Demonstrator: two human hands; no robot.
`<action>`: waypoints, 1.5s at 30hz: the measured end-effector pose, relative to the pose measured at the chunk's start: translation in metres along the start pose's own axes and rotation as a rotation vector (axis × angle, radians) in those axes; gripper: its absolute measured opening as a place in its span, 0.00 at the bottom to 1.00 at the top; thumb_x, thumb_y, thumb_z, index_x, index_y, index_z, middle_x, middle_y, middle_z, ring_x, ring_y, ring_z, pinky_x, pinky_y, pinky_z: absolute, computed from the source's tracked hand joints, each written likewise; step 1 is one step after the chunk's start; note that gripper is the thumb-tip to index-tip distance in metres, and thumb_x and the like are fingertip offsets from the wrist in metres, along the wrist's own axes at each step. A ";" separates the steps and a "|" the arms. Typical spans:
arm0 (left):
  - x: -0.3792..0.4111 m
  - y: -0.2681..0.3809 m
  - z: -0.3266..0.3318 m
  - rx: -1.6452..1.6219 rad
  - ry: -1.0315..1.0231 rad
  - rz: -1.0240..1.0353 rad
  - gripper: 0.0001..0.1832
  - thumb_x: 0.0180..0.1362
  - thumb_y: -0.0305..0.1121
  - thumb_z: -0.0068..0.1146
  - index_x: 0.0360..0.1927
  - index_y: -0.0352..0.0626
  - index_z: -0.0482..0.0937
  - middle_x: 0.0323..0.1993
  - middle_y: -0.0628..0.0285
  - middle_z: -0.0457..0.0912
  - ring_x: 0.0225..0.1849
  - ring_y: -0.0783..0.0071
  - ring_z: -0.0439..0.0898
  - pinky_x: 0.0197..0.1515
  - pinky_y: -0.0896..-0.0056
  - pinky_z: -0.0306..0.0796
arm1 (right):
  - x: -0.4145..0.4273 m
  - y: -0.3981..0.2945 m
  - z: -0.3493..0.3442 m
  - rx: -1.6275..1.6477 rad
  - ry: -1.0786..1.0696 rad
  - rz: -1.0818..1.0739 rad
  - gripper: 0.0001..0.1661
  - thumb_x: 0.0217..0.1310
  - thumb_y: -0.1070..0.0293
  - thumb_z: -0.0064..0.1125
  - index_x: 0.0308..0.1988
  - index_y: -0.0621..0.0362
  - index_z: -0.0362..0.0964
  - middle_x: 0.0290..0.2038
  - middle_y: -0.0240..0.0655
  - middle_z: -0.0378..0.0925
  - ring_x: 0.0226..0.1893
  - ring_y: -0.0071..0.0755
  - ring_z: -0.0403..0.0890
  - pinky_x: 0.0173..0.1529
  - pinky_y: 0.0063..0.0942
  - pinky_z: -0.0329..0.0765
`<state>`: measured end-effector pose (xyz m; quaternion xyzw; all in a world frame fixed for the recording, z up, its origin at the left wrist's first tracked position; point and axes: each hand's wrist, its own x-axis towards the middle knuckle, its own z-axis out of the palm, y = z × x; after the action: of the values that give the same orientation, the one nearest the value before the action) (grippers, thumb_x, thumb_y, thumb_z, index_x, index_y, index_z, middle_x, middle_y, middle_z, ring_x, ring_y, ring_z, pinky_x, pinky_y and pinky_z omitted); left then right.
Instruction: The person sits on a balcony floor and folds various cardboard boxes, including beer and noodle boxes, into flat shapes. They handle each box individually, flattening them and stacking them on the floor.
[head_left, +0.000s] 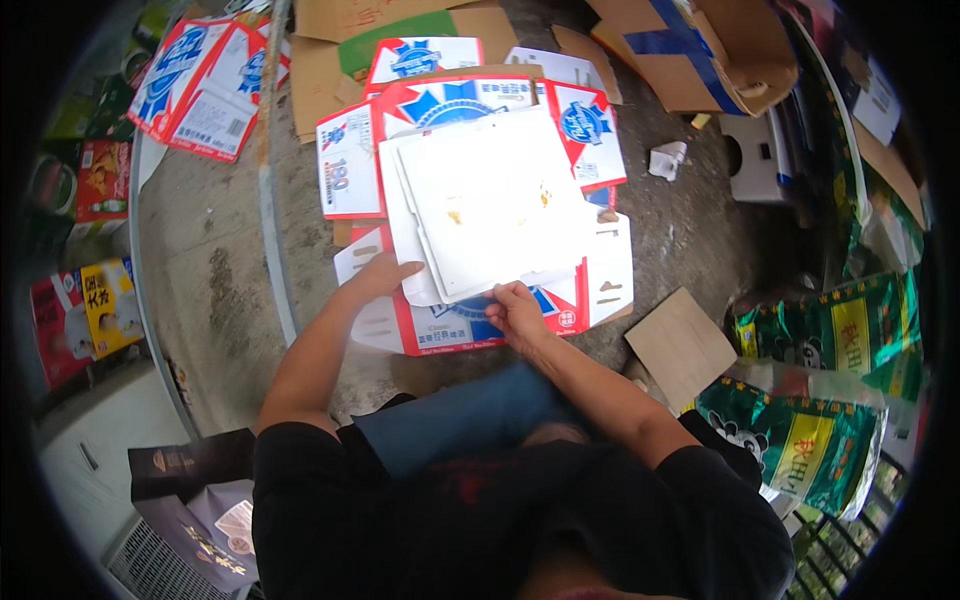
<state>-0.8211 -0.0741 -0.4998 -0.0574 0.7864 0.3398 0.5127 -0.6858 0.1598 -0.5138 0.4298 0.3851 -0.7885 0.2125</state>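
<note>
Flattened white sheets of cardboard (487, 202), the top one with brownish stains, lie on a pile of flattened red, white and blue beer cartons (450, 334). At the lower left edge of the sheets is my left hand (384, 276), its thumb against the white board and its fingers over the carton's side flap. My right hand (516, 313) pinches the near edge of the white sheets between thumb and fingers. Beneath the beer cartons, brown cardboard (307, 82) shows at the far side.
A metal bar (271, 187) crosses the concrete floor at left, with another beer carton (202, 90) beyond it. An open brown box (690, 45) with blue tape stands far right. Nearer on the right are a brown cardboard piece (681, 349) and green printed bags (802, 435).
</note>
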 end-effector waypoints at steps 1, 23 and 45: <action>-0.002 -0.012 -0.006 -0.181 -0.110 0.025 0.22 0.59 0.41 0.55 0.50 0.33 0.76 0.40 0.52 0.82 0.38 0.64 0.83 0.39 0.64 0.78 | 0.004 0.003 0.004 -0.049 0.011 0.023 0.07 0.64 0.66 0.54 0.38 0.55 0.65 0.32 0.34 0.77 0.24 0.24 0.76 0.26 0.20 0.74; -0.048 0.038 -0.349 0.753 1.347 0.088 0.17 0.53 0.42 0.58 0.42 0.45 0.79 0.48 0.54 0.77 0.54 0.55 0.73 0.51 0.52 0.70 | -0.020 -0.044 -0.042 -0.428 0.047 0.303 0.07 0.67 0.63 0.50 0.39 0.55 0.70 0.36 0.35 0.81 0.28 0.29 0.80 0.31 0.25 0.77; -0.064 -0.054 -0.318 0.464 1.376 0.006 0.62 0.39 0.49 0.72 0.72 0.53 0.42 0.74 0.56 0.38 0.62 0.46 0.67 0.57 0.30 0.59 | -0.014 -0.093 -0.054 -0.701 0.052 0.089 0.08 0.65 0.63 0.51 0.38 0.55 0.69 0.37 0.34 0.79 0.32 0.27 0.79 0.35 0.25 0.76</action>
<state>-1.0118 -0.3205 -0.3939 -0.1457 0.9828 0.0524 -0.1003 -0.7123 0.2591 -0.4807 0.3670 0.6186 -0.5870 0.3716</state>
